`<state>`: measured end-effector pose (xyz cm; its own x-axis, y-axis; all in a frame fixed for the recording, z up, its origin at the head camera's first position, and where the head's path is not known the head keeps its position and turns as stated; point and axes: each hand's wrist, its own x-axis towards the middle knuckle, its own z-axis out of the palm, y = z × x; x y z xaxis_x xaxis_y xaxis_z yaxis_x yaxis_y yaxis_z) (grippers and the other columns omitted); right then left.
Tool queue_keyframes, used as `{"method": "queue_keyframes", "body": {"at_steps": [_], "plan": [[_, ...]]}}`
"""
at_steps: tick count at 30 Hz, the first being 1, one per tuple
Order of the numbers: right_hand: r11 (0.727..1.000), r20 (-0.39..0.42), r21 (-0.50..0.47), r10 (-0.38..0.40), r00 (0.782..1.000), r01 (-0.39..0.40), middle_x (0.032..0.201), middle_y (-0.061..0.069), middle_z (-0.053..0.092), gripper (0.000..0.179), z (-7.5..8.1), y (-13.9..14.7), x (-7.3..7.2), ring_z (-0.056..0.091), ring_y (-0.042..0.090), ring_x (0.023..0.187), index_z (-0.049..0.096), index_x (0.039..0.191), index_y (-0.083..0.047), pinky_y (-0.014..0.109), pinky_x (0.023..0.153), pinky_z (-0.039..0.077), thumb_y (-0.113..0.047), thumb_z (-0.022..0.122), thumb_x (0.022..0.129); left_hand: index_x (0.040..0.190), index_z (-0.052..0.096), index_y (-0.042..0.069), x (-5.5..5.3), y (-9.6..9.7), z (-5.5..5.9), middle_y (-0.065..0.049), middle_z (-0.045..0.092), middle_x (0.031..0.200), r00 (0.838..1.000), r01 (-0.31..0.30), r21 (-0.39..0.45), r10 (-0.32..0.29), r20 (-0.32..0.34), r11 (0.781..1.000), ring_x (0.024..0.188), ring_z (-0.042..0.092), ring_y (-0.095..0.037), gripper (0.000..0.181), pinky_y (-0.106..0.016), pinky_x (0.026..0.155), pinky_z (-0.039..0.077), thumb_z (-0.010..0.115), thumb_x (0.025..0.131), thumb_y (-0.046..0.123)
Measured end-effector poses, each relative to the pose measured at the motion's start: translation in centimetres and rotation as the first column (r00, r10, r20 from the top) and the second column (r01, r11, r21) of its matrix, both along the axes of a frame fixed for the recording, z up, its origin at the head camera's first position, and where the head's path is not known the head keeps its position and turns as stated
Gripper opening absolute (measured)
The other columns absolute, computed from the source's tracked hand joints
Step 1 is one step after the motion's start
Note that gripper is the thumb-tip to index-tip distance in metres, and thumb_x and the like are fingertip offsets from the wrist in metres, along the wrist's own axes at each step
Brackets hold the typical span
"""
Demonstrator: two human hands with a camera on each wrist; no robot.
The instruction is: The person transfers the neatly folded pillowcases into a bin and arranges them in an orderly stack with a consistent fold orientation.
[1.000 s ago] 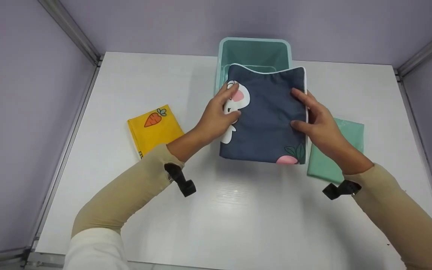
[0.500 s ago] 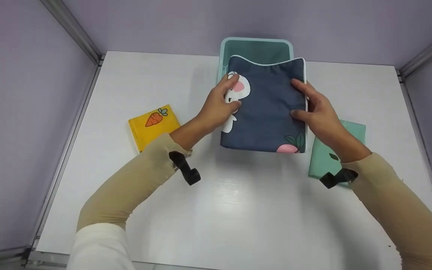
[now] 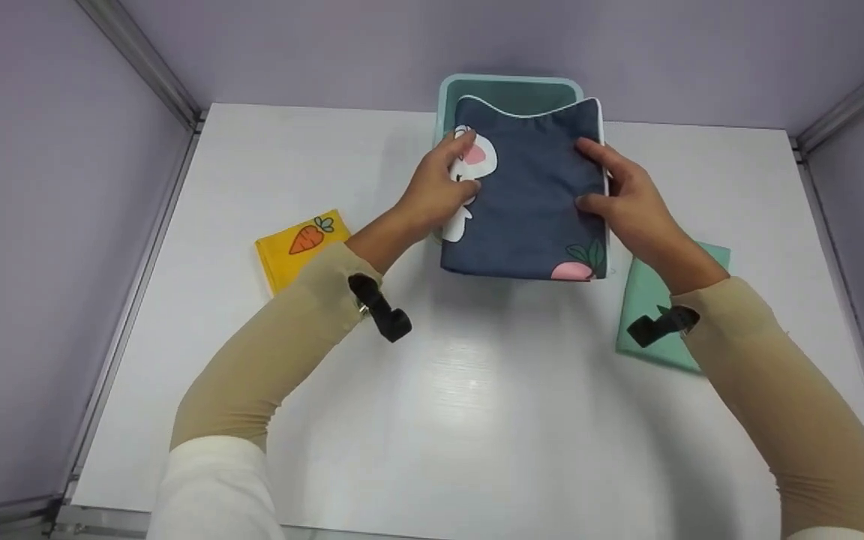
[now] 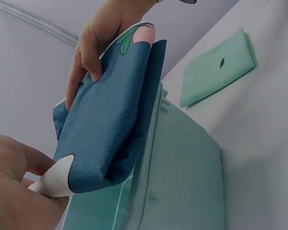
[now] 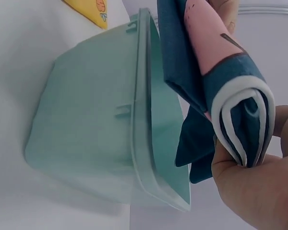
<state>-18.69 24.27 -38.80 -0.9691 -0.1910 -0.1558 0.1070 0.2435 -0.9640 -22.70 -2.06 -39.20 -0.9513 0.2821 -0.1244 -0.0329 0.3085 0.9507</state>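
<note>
A folded navy blue cloth (image 3: 533, 199) with white piping and a printed white rabbit is held between both hands. My left hand (image 3: 433, 186) grips its left edge over the rabbit, thumb on top. At the right edge, my right hand (image 3: 631, 196) pinches the layers, which the right wrist view shows as a rolled fold (image 5: 245, 110). Behind and below the cloth stands a mint-green plastic bin (image 3: 511, 78), its mouth partly covered. Seen from the wrists, the cloth is above the bin's rim (image 5: 143, 96). Fingers under the cloth are hidden in the head view.
A folded yellow cloth (image 3: 282, 259) with a carrot print lies on the white table (image 3: 462, 450) to the left, partly behind my left forearm. To the right, a folded green cloth (image 3: 649, 315) is partly covered by my right arm. Purple-grey walls (image 3: 342, 45) enclose the table.
Both hands have carried the navy cloth away from me, farther over the bin, so more of the bin's mouth is covered. The yellow and green cloths have stayed in place.
</note>
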Motion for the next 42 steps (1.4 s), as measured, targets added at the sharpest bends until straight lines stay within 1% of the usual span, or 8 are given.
{"method": "queue_keyframes", "body": {"at_steps": [6,12,20,25,28,32,39,42], "plan": [[1.0,0.008,-0.005,-0.002,1.0,0.002,0.17,0.006,0.016,0.075,0.5,0.0,-1.0,0.027,0.031,0.15,0.032,0.161,-0.016,0.049,0.117,0.033,0.012,0.05,0.093,0.158,0.037,0.008,-0.9,0.4,0.2,-0.011,0.017,0.169,1.0,-0.022,0.007,0.022,0.01,1.0,0.155,0.015,-0.018,0.072,-0.011,0.114,0.017,0.059,0.092,-0.01],[0.999,0.021,-0.006,-0.036,0.999,0.037,0.17,0.005,0.015,0.075,0.8,0.0,-1.6,0.026,0.03,0.151,0.033,0.161,-0.016,0.049,0.117,0.034,0.013,0.048,0.094,0.158,0.035,0.007,-1.8,0.8,0.4,-0.012,0.016,0.169,1.0,-0.004,-0.014,0.004,-0.002,1.0,0.156,0.013,-0.018,0.072,-0.009,0.113,0.015,0.057,0.091,-0.01],[0.998,0.043,0.031,-0.052,0.998,0.051,0.17,0.005,0.015,0.073,0.7,-0.8,-3.0,0.028,0.027,0.149,0.033,0.161,-0.019,0.046,0.116,0.034,0.011,0.046,0.095,0.158,0.036,0.009,-3.0,0.5,0.7,-0.009,0.017,0.17,0.999,-0.021,-0.044,0.022,0.033,0.999,0.155,0.013,-0.016,0.072,-0.012,0.116,0.015,0.057,0.092,-0.009],[0.996,0.037,0.06,-0.07,0.997,0.068,0.17,0.005,0.015,0.074,0.8,-0.7,-3.9,0.026,0.023,0.149,0.033,0.161,-0.018,0.045,0.117,0.034,0.012,0.045,0.095,0.159,0.035,0.009,-4.0,0.9,0.9,-0.008,0.018,0.17,0.999,-0.014,-0.063,0.017,0.044,0.998,0.155,0.014,-0.014,0.073,-0.012,0.116,0.015,0.056,0.092,-0.008],[0.995,0.043,0.048,-0.087,0.995,0.085,0.17,0.005,0.014,0.074,0.7,-0.6,-4.3,0.026,0.021,0.148,0.033,0.161,-0.017,0.044,0.118,0.032,0.013,0.045,0.094,0.159,0.034,0.01,-4.4,1.1,0.9,-0.006,0.018,0.17,0.998,-0.007,-0.077,0.011,0.059,0.997,0.155,0.014,-0.013,0.073,-0.014,0.117,0.014,0.056,0.092,-0.008],[0.993,0.062,0.039,-0.113,0.992,0.111,0.17,0.006,0.015,0.074,0.5,-0.8,-4.9,0.029,0.02,0.146,0.034,0.16,-0.016,0.043,0.118,0.032,0.014,0.044,0.094,0.16,0.033,0.01,-4.8,1.3,0.9,-0.005,0.019,0.17,0.998,0.0,-0.095,0.007,0.07,0.995,0.155,0.014,-0.012,0.074,-0.014,0.117,0.015,0.056,0.092,-0.008],[0.984,0.062,0.11,-0.148,0.987,0.141,0.169,0.005,0.017,0.073,0.4,-1.2,-5.8,0.031,0.018,0.144,0.036,0.16,-0.018,0.039,0.118,0.033,0.012,0.044,0.094,0.159,0.034,0.009,-5.4,1.4,0.5,-0.008,0.018,0.17,0.997,-0.026,-0.103,0.033,0.065,0.994,0.154,0.016,-0.013,0.076,-0.011,0.115,0.016,0.056,0.089,-0.009],[0.983,0.047,0.117,-0.15,0.988,0.144,0.168,0.006,0.019,0.073,0.3,-1.3,-6.0,0.033,0.018,0.142,0.035,0.16,-0.015,0.038,0.116,0.036,0.012,0.042,0.093,0.16,0.033,0.01,-5.7,1.4,0.5,-0.007,0.016,0.17,0.997,-0.016,-0.114,0.025,0.074,0.993,0.155,0.015,-0.012,0.077,-0.011,0.115,0.016,0.055,0.089,-0.009]]}}
